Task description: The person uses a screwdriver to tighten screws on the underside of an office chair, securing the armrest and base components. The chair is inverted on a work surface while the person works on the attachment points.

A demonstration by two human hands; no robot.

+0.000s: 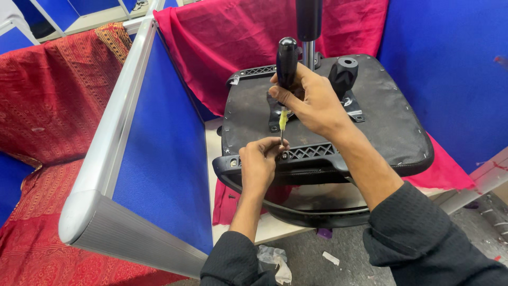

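An upturned black chair seat (391, 132) lies on the desk, its underside facing up with a metal mounting plate and gas-lift post (308, 32). My right hand (312, 103) grips a screwdriver (286, 63) with a black handle and yellow collar, held upright, its tip down at the seat's front plastic bracket (312, 152). My left hand (259, 161) pinches at the screwdriver's tip against that bracket; whether a screw is held there is hidden by the fingers.
A blue partition with a grey metal rail (114, 132) runs along the left. Red cloth (227, 37) drapes behind and under the seat; patterned red fabric (47, 106) lies left. Blue wall (450, 63) at right. Crumpled plastic (275, 259) on the floor.
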